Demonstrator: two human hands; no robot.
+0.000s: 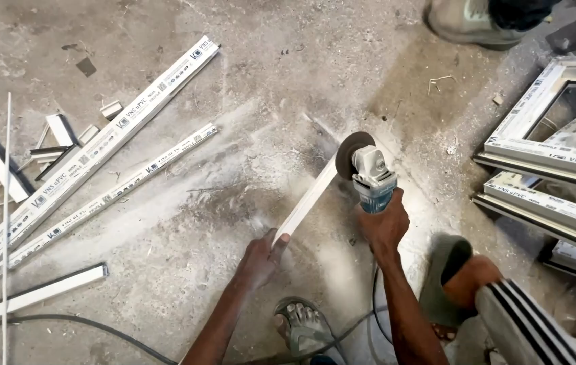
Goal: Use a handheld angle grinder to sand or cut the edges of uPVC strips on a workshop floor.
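The left hand (263, 255) pinches the near end of a thin, stiff white plastic strip (307, 200) on the dusty concrete floor (247, 101). It looks light and prone to chatter. The right hand (384, 225) is clenched around a blue-bodied angle grinder (367, 172), disc at the strip's far end.

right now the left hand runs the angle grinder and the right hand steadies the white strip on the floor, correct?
Not quite: the hands are swapped. In the head view the right hand runs the angle grinder, and the left hand steadies the white strip on the floor.
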